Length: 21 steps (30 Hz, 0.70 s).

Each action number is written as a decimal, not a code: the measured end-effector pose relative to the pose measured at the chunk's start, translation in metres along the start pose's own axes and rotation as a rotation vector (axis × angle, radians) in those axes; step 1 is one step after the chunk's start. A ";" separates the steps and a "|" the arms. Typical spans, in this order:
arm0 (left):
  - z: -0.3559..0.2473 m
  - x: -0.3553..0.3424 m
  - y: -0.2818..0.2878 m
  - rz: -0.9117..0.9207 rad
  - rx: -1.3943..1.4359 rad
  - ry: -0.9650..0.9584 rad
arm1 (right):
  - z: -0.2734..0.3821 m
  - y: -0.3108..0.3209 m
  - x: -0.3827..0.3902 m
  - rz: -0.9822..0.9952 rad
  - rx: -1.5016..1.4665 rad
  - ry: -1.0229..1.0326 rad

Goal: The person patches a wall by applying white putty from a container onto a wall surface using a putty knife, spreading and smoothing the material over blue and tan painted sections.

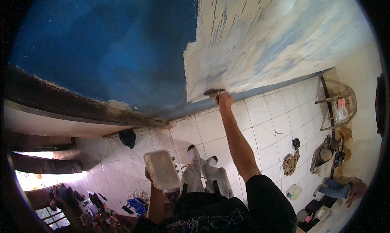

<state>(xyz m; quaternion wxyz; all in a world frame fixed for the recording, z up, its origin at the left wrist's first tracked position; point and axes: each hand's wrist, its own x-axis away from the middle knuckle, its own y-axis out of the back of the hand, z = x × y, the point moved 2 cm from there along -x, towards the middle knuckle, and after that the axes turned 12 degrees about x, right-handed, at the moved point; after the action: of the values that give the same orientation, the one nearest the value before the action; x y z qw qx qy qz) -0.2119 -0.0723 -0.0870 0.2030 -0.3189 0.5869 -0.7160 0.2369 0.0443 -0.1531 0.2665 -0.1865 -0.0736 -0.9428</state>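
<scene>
My right hand (224,100) is closed around a dark-bladed putty knife (214,91), its blade against the lower part of the wall. Under the blade, an off-white filler coat (227,66) spreads up and to the right, streaked where blue shows through. Left of its ragged edge the wall is bare blue paint (122,42). A pale rectangular tub (161,168) rests low in front of me, gripped from beneath by my left hand (148,174); fingertips show past its right side. What lies inside the tub is pale and hard to make out.
White floor tiles (264,131) run below the wall. A dark doorway frame (81,103) bounds the wall at left, with a black bundle (127,138) nearby. At right are a wooden rack (337,103), a crumpled tan cloth (290,164) and a pale round container (294,192). Clutter (97,208) fills the lower left.
</scene>
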 end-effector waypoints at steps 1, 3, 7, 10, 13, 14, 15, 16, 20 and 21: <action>0.001 0.002 0.002 -0.005 0.001 0.001 | 0.018 0.000 0.000 -0.050 0.147 0.013; 0.004 0.005 0.007 -0.012 0.023 -0.004 | 0.064 0.003 0.013 -0.028 0.130 0.080; 0.011 0.003 0.010 0.043 0.014 -0.015 | 0.177 0.013 0.068 0.033 0.018 0.087; 0.016 -0.002 0.001 0.080 0.038 0.052 | 0.257 0.031 0.121 0.120 -0.061 0.223; 0.019 -0.013 -0.015 0.124 0.003 0.087 | 0.316 0.059 0.173 0.195 -0.184 0.391; 0.020 -0.017 -0.021 0.144 -0.002 0.082 | 0.324 0.069 0.184 0.156 -0.174 0.383; 0.022 -0.020 -0.026 0.154 -0.006 0.074 | 0.327 0.083 0.192 0.140 -0.179 0.408; 0.022 -0.022 -0.032 0.181 -0.009 0.074 | 0.326 0.094 0.198 0.181 -0.224 0.487; 0.022 -0.023 -0.046 0.146 0.000 0.081 | 0.223 0.095 0.164 0.013 -0.258 0.364; 0.021 -0.023 -0.048 0.147 -0.009 0.079 | 0.183 0.085 0.150 -0.062 -0.249 0.382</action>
<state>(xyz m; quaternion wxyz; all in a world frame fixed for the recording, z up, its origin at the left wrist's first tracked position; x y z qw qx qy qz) -0.1769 -0.0607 -0.0435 0.2302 -0.2473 0.6197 -0.7084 0.2208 -0.0559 0.0771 0.2212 -0.0336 0.0893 -0.9705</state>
